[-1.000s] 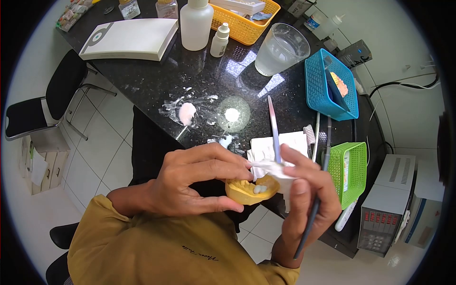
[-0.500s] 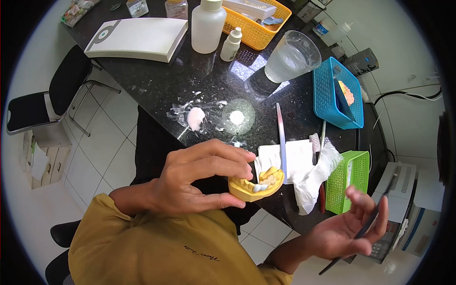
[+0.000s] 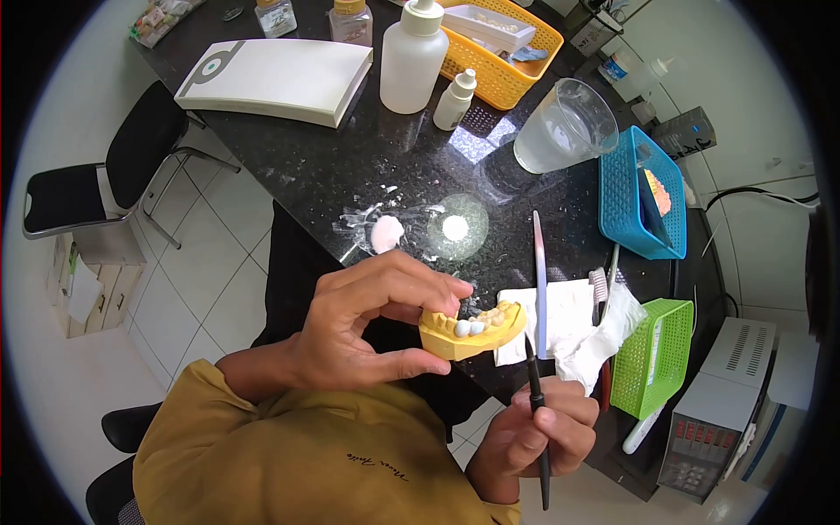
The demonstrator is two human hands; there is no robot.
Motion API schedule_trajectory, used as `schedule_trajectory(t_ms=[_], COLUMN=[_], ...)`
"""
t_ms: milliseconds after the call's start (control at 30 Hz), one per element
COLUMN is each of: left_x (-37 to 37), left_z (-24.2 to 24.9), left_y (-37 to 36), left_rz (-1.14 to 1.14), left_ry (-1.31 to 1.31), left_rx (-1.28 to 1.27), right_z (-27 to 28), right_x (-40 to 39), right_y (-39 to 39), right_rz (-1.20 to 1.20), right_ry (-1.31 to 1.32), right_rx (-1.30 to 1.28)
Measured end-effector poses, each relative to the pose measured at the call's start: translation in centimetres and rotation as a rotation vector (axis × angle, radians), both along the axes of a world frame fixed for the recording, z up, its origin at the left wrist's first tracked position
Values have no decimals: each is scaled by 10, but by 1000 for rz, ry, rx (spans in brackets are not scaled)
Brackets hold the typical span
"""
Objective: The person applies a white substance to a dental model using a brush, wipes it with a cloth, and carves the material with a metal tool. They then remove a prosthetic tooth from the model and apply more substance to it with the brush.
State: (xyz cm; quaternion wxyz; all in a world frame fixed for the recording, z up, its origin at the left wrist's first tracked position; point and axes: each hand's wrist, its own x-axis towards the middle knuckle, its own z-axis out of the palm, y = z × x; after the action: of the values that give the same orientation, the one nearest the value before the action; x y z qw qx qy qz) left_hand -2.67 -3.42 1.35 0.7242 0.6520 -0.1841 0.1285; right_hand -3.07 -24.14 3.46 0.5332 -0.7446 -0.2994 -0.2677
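Note:
My left hand [image 3: 367,328] holds a yellow dental cast [image 3: 472,330] between thumb and fingers, over the near edge of the black table [image 3: 350,157]. The cast carries a row of teeth, two of them white. My right hand [image 3: 529,437] grips a thin dark brush [image 3: 535,411] like a pen, its tip pointing up at the right end of the cast. A crumpled white tissue [image 3: 599,337] lies on the table just right of the cast.
On the table: a flat metal spatula [image 3: 540,280] on a white paper pad [image 3: 569,315], a pink blob [image 3: 385,233], a small glass dish [image 3: 456,227], a water glass [image 3: 564,127], white bottles [image 3: 411,57], blue [image 3: 643,197], green [image 3: 656,354] and orange [image 3: 516,79] baskets, a white book [image 3: 276,79]. A chair [image 3: 96,188] stands left.
My right hand let go of the tissue, which dropped onto the table, swung out to the right, then came back below the cast with the brush tip raised toward it.

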Motion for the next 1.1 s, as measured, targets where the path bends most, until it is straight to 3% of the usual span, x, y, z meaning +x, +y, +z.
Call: schedule_trajectory(t_ms=[67, 133, 233, 733, 1100], left_x=[1, 1, 2, 1, 2], left_z=[-1, -2, -4, -8, -9], left_y=[0, -1, 0, -3, -4], left_rz=[2, -8, -3, 77, 100], left_ry=[-9, 8, -30, -113, -133], left_rx=[-10, -34, -12, 74, 70], right_z=[-5, -11, -12, -7, -6], right_x=[3, 6, 5, 3, 3], right_y=[4, 4, 6, 5, 3], right_rz=[24, 170, 178, 160, 200], right_ry=[16, 47, 88, 37, 88], right_rx=[56, 275, 310, -2, 70])
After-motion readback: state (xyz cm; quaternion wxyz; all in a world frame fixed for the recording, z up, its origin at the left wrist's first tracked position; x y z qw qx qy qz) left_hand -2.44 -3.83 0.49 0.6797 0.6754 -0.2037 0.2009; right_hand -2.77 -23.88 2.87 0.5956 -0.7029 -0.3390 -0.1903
